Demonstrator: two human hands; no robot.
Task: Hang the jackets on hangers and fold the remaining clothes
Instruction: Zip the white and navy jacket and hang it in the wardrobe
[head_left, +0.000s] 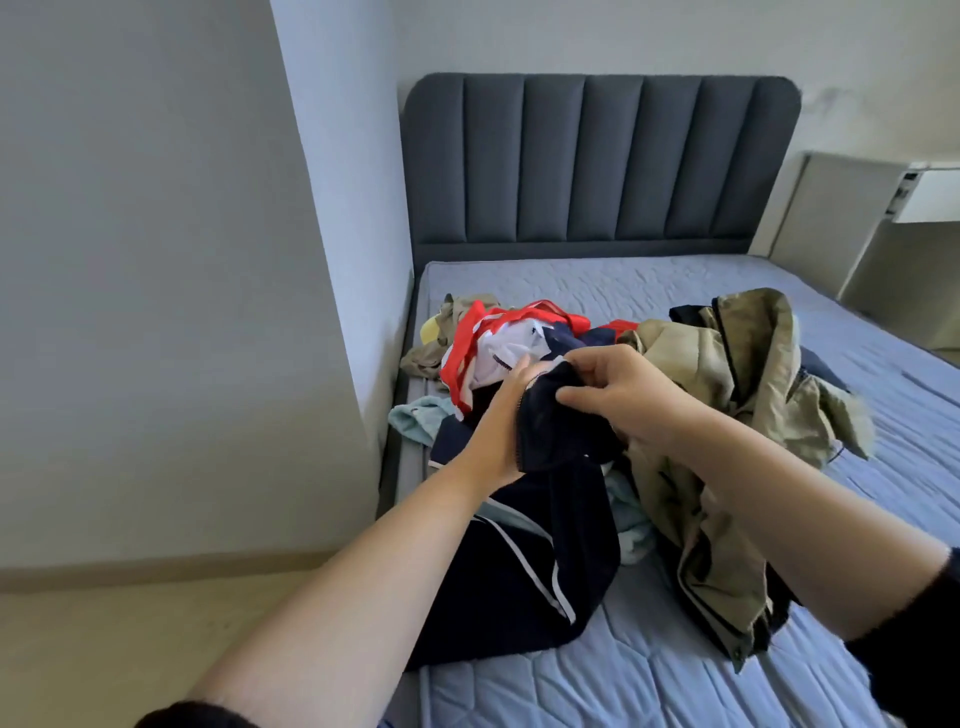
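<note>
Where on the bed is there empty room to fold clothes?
Bare mattress lies between the clothes pile and the headboard, and along the near edge below the navy jacket. The middle is crowded, across to the khaki jacket.

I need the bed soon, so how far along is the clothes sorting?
Nothing looks done: no hanger or folded stack shows. In hand: the right hand pinches the navy jacket, the left hand touching it. Left: the olive jacket, red-and-white garment and light blue garment, all heaped on the bed.
</note>
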